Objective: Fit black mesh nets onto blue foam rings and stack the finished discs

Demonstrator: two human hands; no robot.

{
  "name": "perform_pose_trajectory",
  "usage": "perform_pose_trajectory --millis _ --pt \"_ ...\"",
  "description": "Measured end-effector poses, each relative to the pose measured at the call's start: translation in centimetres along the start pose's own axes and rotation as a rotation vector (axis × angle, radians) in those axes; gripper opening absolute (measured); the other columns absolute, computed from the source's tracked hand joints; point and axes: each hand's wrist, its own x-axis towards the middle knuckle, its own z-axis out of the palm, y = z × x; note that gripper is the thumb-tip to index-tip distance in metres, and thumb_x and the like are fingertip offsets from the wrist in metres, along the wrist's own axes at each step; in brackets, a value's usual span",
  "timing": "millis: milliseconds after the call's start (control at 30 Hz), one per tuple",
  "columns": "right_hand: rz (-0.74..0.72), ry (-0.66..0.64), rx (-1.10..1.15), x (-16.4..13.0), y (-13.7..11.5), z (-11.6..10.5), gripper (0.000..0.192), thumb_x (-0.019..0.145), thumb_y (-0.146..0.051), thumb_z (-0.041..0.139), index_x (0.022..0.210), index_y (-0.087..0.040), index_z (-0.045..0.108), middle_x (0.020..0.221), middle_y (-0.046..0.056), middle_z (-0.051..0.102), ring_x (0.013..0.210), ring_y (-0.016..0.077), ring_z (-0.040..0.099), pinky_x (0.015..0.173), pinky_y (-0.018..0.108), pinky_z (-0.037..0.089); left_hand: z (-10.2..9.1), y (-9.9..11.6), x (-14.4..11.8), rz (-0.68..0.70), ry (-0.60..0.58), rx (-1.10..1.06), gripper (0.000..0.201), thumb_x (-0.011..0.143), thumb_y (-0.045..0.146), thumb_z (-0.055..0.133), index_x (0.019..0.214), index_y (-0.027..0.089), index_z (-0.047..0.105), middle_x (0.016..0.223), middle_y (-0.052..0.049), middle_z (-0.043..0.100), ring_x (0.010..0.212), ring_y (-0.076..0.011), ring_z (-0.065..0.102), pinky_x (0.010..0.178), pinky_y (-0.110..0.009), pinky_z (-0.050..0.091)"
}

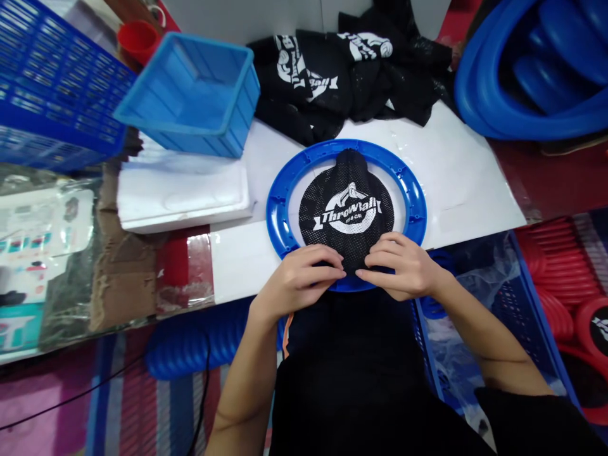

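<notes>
Looking down from the head camera, I see a black mesh net [349,212] with a white "Throwball" logo lying inside a blue plastic ring [285,190], which rests flat on a white sheet [465,183] covering the counter [123,278]. The net fills most of the ring's opening; its far edge is bunched up against the ring's far rim, and its near edge reaches the near rim, where both hands work.

My left hand [299,275] pinches the net's near edge with fingers curled, thumb and fingertips closed on the mesh right at the ring's rim. My right hand [403,266] does the same just beside it, fingers bent and pressing mesh and rim together. The two hands' fingertips almost meet at the middle of the near edge.

Beyond the ring, a heap of more black nets [332,76] with the same white print lies at the counter's far side. To the left of it a light blue plastic tub [199,95] sits tilted on a white foam block [180,196], with a dark blue slatted crate [52,88] and a red cup [137,39] further left. Stacked blue rings [522,82] sit at far right, red rings [555,266] lower right. A blue ribbed stack [190,342] lies below the counter's edge.
</notes>
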Motion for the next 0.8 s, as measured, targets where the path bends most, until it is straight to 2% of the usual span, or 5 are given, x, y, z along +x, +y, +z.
perform_pose_trajectory --millis 300,567,800 --pt "0.012 -0.092 0.000 0.07 -0.19 -0.01 0.035 0.093 -0.007 0.051 0.119 -0.017 0.071 0.104 0.009 0.069 0.099 0.0218 0.060 0.089 0.042 0.052 0.10 0.04 -0.11 -0.031 0.027 0.008 0.019 0.092 0.002 0.071 0.099 0.019 0.075 0.101 -0.007 0.069 0.103 -0.0218 0.072 0.085 -0.037 0.064" --pt "0.082 -0.147 0.052 0.59 -0.30 -0.13 0.029 0.097 -0.007 0.053 0.115 -0.019 0.072 0.099 0.008 0.065 0.094 0.0207 0.055 0.082 0.037 0.048 -0.04 0.32 0.33 -0.026 -0.005 0.024 0.018 0.092 0.002 0.070 0.098 0.019 0.072 0.106 -0.009 0.070 0.108 -0.0245 0.070 0.089 -0.042 0.063" --pt "0.104 -0.109 0.012 0.69 -0.88 -0.01 0.025 0.098 -0.008 0.055 0.111 -0.017 0.074 0.097 0.009 0.063 0.092 0.0215 0.054 0.079 0.036 0.044 -0.54 0.69 0.61 -0.023 -0.054 0.086 0.011 0.094 0.009 0.067 0.096 0.018 0.072 0.118 -0.014 0.071 0.118 -0.0288 0.069 0.096 -0.048 0.061"
